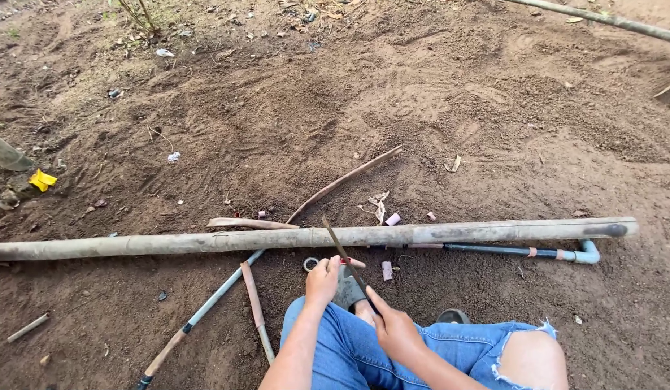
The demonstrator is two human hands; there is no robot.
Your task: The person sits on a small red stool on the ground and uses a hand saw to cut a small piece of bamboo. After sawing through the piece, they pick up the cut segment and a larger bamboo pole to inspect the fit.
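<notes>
My left hand grips a dark grey pipe piece resting on my knee in blue jeans. In my right hand is a thin dark blade, a narrow saw or file, which slants up and left from my fist across that piece toward the long bamboo pole. The pole lies across the bare soil just beyond my hands.
A blue pipe with an elbow lies behind the pole at right, another blue pipe slants at left. Thin sticks, short pink pipe offcuts, a tape roll, a yellow scrap and litter lie on the dirt.
</notes>
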